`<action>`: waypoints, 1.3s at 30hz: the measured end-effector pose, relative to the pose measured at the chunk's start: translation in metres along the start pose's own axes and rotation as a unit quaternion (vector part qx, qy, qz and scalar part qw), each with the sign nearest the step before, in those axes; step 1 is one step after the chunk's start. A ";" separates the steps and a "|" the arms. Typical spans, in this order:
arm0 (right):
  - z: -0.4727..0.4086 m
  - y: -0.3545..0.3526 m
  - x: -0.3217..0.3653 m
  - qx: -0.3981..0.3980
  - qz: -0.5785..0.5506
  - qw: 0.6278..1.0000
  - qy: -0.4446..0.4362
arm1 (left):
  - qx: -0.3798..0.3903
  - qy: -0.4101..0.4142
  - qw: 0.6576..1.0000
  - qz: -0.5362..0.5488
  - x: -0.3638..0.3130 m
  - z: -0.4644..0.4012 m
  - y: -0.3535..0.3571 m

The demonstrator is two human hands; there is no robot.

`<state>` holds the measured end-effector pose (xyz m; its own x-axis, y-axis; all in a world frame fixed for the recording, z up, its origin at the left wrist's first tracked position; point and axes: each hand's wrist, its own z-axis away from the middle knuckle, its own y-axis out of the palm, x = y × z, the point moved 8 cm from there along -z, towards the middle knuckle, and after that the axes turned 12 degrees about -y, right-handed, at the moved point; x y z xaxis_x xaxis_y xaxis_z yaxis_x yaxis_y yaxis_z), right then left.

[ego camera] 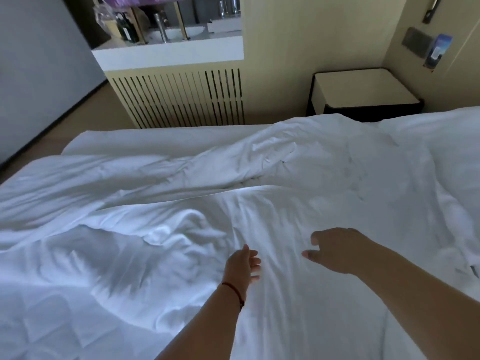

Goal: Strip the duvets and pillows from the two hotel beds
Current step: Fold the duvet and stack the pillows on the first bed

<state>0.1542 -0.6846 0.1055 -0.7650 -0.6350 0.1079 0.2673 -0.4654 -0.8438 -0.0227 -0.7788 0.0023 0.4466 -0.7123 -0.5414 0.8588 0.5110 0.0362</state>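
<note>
Both hands reach out over the bed and hold nothing: the left hand (pixel 244 263), a red cord at its wrist, has its fingers loosely spread, and the right hand (pixel 335 249) is slack with thumb and forefinger parted, as if about to pinch cloth. It cannot be told whether either is touching the cloth. Under them lies the white duvet (pixel 161 229), rumpled into soft ridges across the mattress, with a folded edge (pixel 207 194) running across just beyond the fingertips. It looks light, limp and bulky, so it will likely sag and drag rather than lift as one piece; gathering a fistful at that fold, or at a corner, seems the surest hold. A quilted layer (pixel 39 320) shows at the near left. Farther right lies more white bedding (pixel 441 141), perhaps a pillow. Beyond the far edge there is bare floor (pixel 85 113) to the left, a slatted panel (pixel 179 97) ahead, and a nightstand (pixel 363 92) close against the bed's right corner, which could snag pulled cloth.
</note>
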 end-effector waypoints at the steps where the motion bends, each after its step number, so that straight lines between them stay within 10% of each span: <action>1: -0.002 -0.001 0.020 -0.003 -0.009 1.000 -0.011 | -0.012 0.004 1.000 0.009 -0.002 0.006 -0.022; 22: 0.018 0.025 0.314 -0.003 -0.034 0.974 -0.223 | -0.211 0.037 0.953 0.216 0.094 0.173 -0.324; 39: -0.088 0.027 0.683 -0.069 -0.166 0.964 -0.195 | -0.284 0.008 0.943 0.171 0.071 0.212 -0.753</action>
<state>-0.4124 -1.0763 0.1097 -0.5094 -0.6606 0.5514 -0.0554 -0.6143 -0.7871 -0.5849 -1.3163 0.1146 0.6646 -0.4547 -0.5929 0.3904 0.8879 -0.2433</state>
